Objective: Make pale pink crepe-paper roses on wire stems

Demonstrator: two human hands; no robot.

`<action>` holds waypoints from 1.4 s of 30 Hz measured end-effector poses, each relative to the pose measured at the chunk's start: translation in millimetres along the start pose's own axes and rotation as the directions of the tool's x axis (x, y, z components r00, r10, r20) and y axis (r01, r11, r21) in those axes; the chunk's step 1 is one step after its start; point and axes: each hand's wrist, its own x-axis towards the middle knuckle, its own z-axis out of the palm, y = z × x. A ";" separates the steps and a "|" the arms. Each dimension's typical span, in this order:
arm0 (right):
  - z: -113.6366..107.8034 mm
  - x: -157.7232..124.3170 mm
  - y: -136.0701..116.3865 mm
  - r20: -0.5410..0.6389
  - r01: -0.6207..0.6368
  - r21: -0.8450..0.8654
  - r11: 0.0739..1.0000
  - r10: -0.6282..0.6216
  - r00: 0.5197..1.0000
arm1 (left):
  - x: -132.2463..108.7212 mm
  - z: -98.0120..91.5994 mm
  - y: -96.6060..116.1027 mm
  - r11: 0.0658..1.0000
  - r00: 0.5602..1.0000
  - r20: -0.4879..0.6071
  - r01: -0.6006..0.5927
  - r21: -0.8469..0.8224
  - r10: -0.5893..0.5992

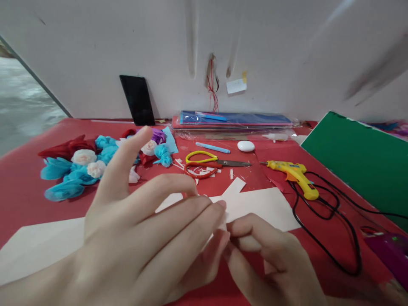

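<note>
My left hand (143,238) is in front of me at the lower centre. Its index finger points up, while the other fingers bend and press together at the tips. Fingertips of my right hand (270,255) meet them from the right in a pinch. Between the two hands shows a small pale, whitish piece (224,222), mostly hidden by the fingers, so its kind is unclear. Beneath the hands lies white paper (264,206). Beyond them are scissors (219,163) with one yellow and one red handle, with paper scraps (235,185) around.
Blue, red and pale fabric-like flowers (83,157) lie at the left. A yellow glue gun (295,172) with a looped black cord is at the right, near a green board (357,157). A black phone (137,100) leans on the wall; a white oval object (245,146) sits behind the scissors.
</note>
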 end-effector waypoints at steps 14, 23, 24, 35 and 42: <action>-14.0 23.9 -2.2 0.050 0.485 -0.393 0.781 -0.509 0.860 | 0.4 -0.6 3.5 0.998 0.997 0.027 0.066 0.003 -0.066; -17.3 24.1 -3.2 0.069 0.463 -0.330 0.822 -0.469 0.881 | -6.7 -2.6 4.2 0.958 0.964 0.187 0.221 -0.181 -0.187; -16.5 23.8 -3.1 0.053 0.478 -0.344 0.808 -0.492 0.869 | -8.3 -1.9 4.8 0.960 0.964 0.187 0.220 -0.173 -0.188; -19.4 21.9 -0.3 0.120 0.431 -0.256 0.865 -0.414 0.902 | -9.6 -1.4 1.7 0.951 0.951 0.243 0.240 -0.195 -0.190; -24.6 31.3 -13.9 0.335 0.002 0.053 0.999 -0.020 0.942 | -7.8 -9.0 -15.8 0.878 0.901 0.307 0.392 -0.275 -0.306</action>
